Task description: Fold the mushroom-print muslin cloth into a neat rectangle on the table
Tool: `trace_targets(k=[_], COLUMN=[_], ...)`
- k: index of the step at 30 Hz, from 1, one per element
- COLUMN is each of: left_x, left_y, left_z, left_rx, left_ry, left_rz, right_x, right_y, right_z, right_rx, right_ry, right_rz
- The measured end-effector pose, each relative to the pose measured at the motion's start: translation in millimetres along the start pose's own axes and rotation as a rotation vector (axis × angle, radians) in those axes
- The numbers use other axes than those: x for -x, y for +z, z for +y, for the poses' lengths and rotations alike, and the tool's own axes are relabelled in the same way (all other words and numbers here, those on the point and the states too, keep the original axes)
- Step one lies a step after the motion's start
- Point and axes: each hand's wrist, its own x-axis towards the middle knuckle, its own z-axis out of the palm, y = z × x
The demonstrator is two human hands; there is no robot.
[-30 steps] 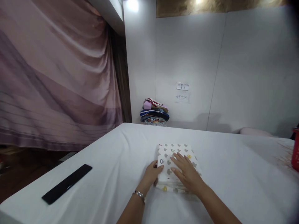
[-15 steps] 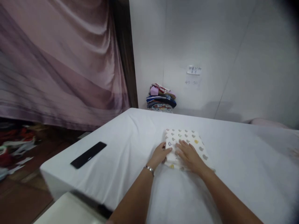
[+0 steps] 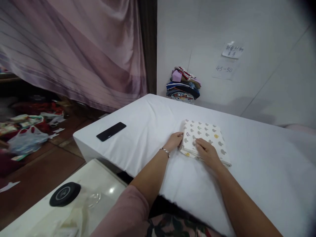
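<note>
A folded white cloth (image 3: 209, 133) with grey, yellow and purple mouse-head shapes lies flat on the white-covered table (image 3: 148, 131). My left hand (image 3: 174, 141), with a bracelet at the wrist, is closed on the cloth's left edge, some fingertips hidden there. Over the near part of the cloth is my right hand (image 3: 208, 153). Its fingers are bent and drawn together against the fabric; what the palm side covers is hidden.
A black phone (image 3: 111, 131) lies on the table's left side. Folded fabrics (image 3: 184, 86) are stacked by the wall beyond the far edge. At lower left, a white surface (image 3: 98, 177) holds a round black object (image 3: 65, 194). Bags (image 3: 28, 140) lie on the floor.
My right hand's fingers, spread flat on the cloth before, are now bent and close together. My left hand stays at the left edge. The view has tilted down and turned left.
</note>
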Motion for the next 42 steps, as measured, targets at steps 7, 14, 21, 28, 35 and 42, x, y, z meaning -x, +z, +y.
trace_targets(k=[7,14,21,28,35,42], left_x=[0,-5,-9,-5,0,2], left_y=[0,-3,-1,3,2,1], left_z=[-1,-6,-5,-2,1,7], left_rx=[-0.019,-0.183,-0.188,-0.128,-0.054,-0.007], left_ry=[0.051,0.066,0.067,0.013,-0.056,-0.108], left_rz=[0.007,0.121,0.115,0.107,0.085,0.062], right_x=[-11,-19,-24,-23,-13,1], right_y=[6,27,33,33,34,25], right_z=[-19,-49,-44,-48,-55,-56], right_rx=[-0.036,0.131,0.1,0.119,0.209,0.221], right_ry=[-0.006,-0.042,0.097,0.112,0.037,-0.061], right_rz=[0.166,0.012,-0.023,-0.053,-0.059,-0.138])
